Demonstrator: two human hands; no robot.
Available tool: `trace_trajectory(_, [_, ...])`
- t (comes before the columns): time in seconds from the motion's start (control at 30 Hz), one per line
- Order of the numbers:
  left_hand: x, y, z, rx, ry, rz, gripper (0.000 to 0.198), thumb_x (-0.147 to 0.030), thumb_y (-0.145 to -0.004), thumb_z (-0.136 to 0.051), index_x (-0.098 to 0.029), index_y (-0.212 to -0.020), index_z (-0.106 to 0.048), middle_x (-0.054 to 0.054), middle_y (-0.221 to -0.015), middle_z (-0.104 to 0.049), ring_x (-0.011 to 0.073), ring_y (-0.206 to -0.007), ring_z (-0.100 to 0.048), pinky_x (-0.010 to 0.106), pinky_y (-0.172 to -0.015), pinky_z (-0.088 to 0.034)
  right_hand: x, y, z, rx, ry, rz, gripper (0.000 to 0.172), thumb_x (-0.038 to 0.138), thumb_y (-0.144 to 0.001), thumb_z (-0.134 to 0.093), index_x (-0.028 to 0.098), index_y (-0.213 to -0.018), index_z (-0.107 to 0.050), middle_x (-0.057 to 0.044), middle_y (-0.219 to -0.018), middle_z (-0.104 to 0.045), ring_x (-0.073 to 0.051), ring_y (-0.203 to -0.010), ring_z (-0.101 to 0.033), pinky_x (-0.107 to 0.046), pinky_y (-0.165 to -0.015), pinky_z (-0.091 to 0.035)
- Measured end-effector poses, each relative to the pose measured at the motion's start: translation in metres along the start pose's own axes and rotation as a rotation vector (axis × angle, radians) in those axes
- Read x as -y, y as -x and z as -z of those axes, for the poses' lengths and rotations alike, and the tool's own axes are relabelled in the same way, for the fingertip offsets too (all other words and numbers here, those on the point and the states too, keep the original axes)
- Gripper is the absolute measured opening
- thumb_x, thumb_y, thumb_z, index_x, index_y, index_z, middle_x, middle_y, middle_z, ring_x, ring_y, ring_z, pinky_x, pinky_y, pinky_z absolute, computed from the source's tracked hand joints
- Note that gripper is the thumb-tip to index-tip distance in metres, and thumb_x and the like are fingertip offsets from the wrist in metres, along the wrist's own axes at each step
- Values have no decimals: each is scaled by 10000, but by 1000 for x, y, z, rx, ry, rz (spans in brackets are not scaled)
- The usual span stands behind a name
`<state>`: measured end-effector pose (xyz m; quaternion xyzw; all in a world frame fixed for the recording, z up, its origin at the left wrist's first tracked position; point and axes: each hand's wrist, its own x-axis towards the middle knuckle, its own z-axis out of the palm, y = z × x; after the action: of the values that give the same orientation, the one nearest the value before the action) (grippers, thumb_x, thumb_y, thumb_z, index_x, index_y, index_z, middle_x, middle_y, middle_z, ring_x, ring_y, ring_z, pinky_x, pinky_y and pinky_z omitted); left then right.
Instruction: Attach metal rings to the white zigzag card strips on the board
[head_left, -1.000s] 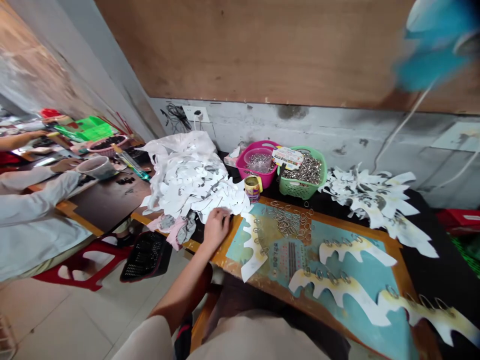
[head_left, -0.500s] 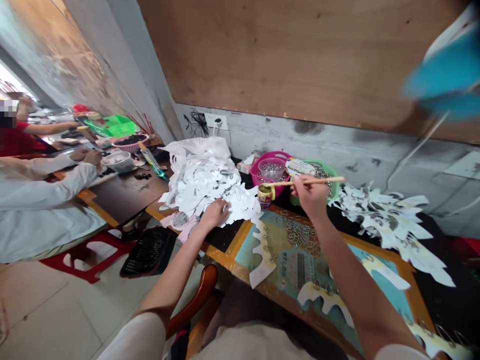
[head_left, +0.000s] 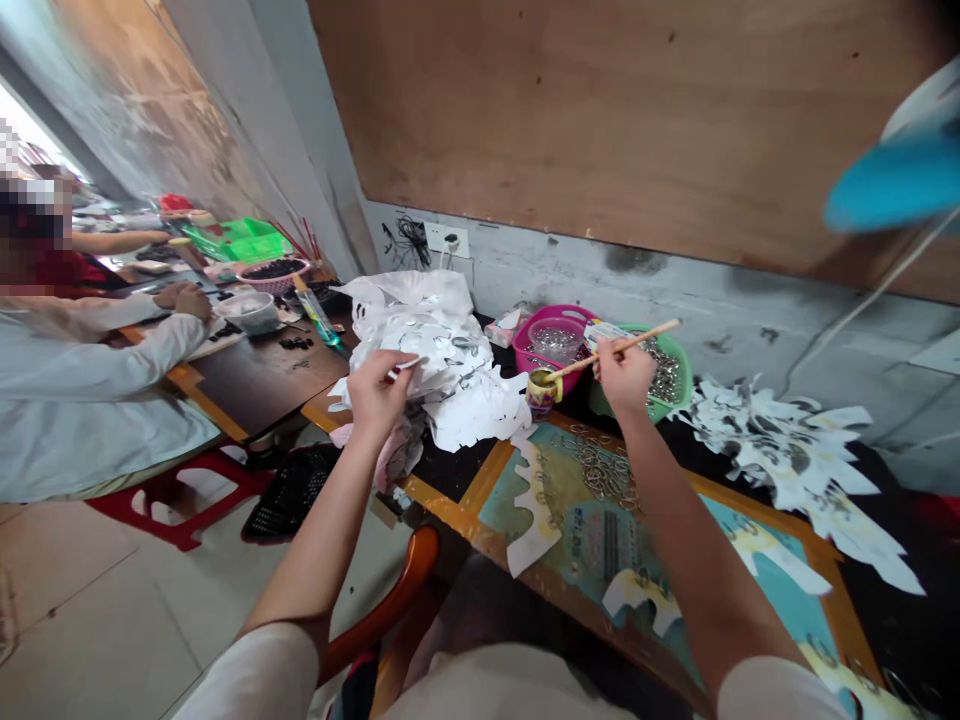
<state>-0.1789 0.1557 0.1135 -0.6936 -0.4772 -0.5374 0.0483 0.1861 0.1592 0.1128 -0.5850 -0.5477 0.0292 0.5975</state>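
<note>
At the pile (head_left: pixel 472 408), the left hand (head_left: pixel 375 395) now pinches a white piece (head_left: pixel 412 363).

Smooth wooden stick (head_left: pixel 658 331), shiny metal rings (head_left: pixel 600 468), matt white cutouts (head_left: pixel 476 408)

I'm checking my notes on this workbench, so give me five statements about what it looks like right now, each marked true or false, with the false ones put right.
1. The right hand holds a wooden stick whose lower end is at the mouth of a small cup. True.
2. The left hand is holding a second wooden stick. False: it pinches a thin white piece.
3. Loose metal rings lie in a heap on the work surface. True.
4. In the picture, the green basket stands to the left of the pink basket. False: it stands to the right.
5. The plastic stool on the left of the picture is blue. False: it is red.
</note>
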Motion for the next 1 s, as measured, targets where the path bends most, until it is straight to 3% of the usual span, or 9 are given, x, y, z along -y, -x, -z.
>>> trace_trajectory(0.13, [-9, -38, -24, -130, 40, 9, 162, -260, -847, -601, -150, -889, -710, 34, -843, -703, 127, -745, -640, 206, -649, -508, -8, 8, 25, -88, -259, -163, 365, 469, -853, -593, 170, -643, -607, 35, -451, -535, -100, -351, -474, -216, -379, -412])
trace_trajectory(0.27, [-52, -64, -28, -413, 91, -7, 197, -298, -903, -558, -145, -960, -667, 32, -905, -683, 117, -807, -647, 210, -705, -523, -20, 26, 52, -135, -425, -311, 356, 462, -797, -667, 153, -632, -605, 46, -419, -509, -76, -314, -416, -187, -299, -328])
trace_trajectory(0.43, [-124, -41, 0, -373, 194, -90, 178, -350, -884, -607, -179, -915, -646, -1, -852, -659, 119, -768, -647, 228, -656, -542, -32, 57, 103, -199, -667, -421, 347, 430, -752, -731, 154, -623, -565, 75, -396, -449, -53, -312, -355, -171, -301, -285])
trace_trajectory(0.57, [-166, 2, 27, -87, 503, -104, 130, -337, -833, -689, -215, -869, -663, -16, -749, -649, 124, -626, -658, 242, -562, -559, -38, 83, 157, -313, -888, -460, 319, 364, -760, -735, 170, -629, -519, 92, -418, -403, -37, -350, -308, -150, -333, -267])
trace_trajectory(0.63, [-180, 21, 30, 157, 699, -33, 68, -292, -827, -699, -233, -845, -669, -22, -729, -665, 122, -549, -653, 227, -484, -542, -40, 96, 183, -358, -984, -481, 300, 357, -767, -728, 176, -644, -522, 96, -430, -378, -35, -365, -275, -145, -342, -261])
trace_trajectory(0.7, [-190, 40, 17, 460, 830, 109, 62, -280, -831, -692, -236, -867, -669, -28, -682, -670, 121, -483, -640, 213, -429, -518, -41, 109, 204, -392, -1019, -491, 272, 370, -787, -703, 183, -663, -548, 88, -449, -367, -43, -383, -269, -152, -354, -278])
trace_trajectory(0.8, [-196, 71, -33, 862, 866, 259, 160, -344, -851, -650, -203, -925, -645, -18, -609, -652, 144, -511, -658, 228, -476, -532, -41, 130, 225, -433, -937, -481, 200, 366, -839, -645, 212, -715, -616, 64, -481, -358, -72, -410, -308, -185, -373, -298])
trace_trajectory(0.87, [-191, 93, -77, 1031, 762, 274, 175, -341, -869, -606, -186, -943, -637, -11, -593, -651, 152, -546, -670, 220, -496, -516, -41, 143, 232, -450, -874, -478, 177, 368, -841, -640, 222, -741, -643, 57, -489, -353, -84, -417, -316, -199, -375, -294])
trace_trajectory(1.0, [-171, 127, -148, 1106, 469, 256, 98, -212, -862, -566, -172, -894, -649, -6, -577, -667, 160, -608, -694, 229, -605, -519, -44, 165, 236, -501, -823, -496, 237, 404, -759, -721, 177, -750, -654, 60, -477, -396, -71, -432, -337, -172, -388, -313])
